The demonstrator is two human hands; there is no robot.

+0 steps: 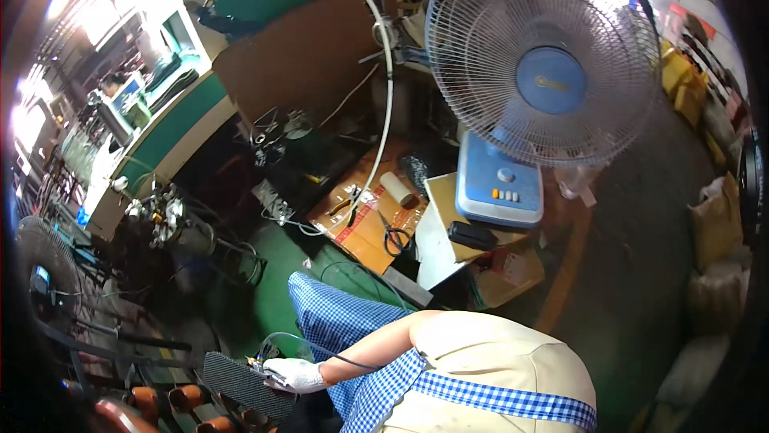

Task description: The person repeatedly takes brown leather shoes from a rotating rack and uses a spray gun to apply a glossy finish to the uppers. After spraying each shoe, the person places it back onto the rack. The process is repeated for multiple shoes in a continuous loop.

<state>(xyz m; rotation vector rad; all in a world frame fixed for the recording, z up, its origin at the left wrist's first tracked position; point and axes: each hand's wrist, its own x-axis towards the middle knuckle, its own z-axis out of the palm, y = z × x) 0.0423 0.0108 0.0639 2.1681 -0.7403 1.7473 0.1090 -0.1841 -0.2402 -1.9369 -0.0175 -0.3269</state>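
My right hand (pixel 296 374), in a white glove, reaches across to the lower left with its fingers curled. Small metal fittings (pixel 255 362) show at its fingertips, and a thin grey-blue hose (pixel 308 342) loops up from there and back over the forearm. What the fingers grip is mostly hidden. Beneath and beside the hand lies a dark grey textured panel (pixel 240 385). A blue checked apron (pixel 344 309) covers my lap. My left hand does not show.
Several orange cylindrical parts (pixel 186 398) sit at the lower left. Ahead are a cardboard box (pixel 364 241) bearing scissors (pixel 394 238), pliers (pixel 343 205) and a roll (pixel 395 189), and a blue fan (pixel 501 185). A dark fan (pixel 40 257) stands left; sacks (pixel 713 225) line the right.
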